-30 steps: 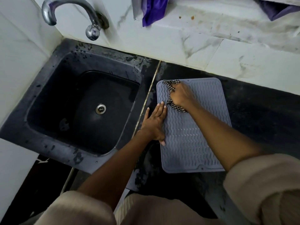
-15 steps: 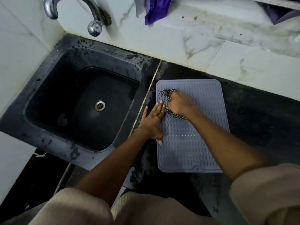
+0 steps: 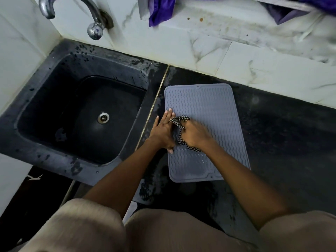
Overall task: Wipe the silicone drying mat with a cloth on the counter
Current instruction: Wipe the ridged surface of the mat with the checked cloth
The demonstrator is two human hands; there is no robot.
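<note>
A grey silicone drying mat [image 3: 209, 110] with wavy ridges lies flat on the black counter [image 3: 283, 135], just right of the sink. My right hand [image 3: 195, 133] grips a bunched black-and-white checked cloth [image 3: 179, 122] and presses it on the mat's left middle part. My left hand [image 3: 163, 130] lies flat with straight fingers on the mat's left edge, touching the cloth. Most of the cloth is hidden under my right hand.
A black sink [image 3: 60, 113] with a metal drain [image 3: 103, 117] sits to the left, under a chrome tap [image 3: 94, 30]. White marble tiles [image 3: 200, 50] back the counter. Purple fabric [image 3: 160, 10] hangs over the ledge above.
My right hand has dragged the cloth from the mat's far left corner toward me, to its middle left part. My left hand stays flat on the left edge.
</note>
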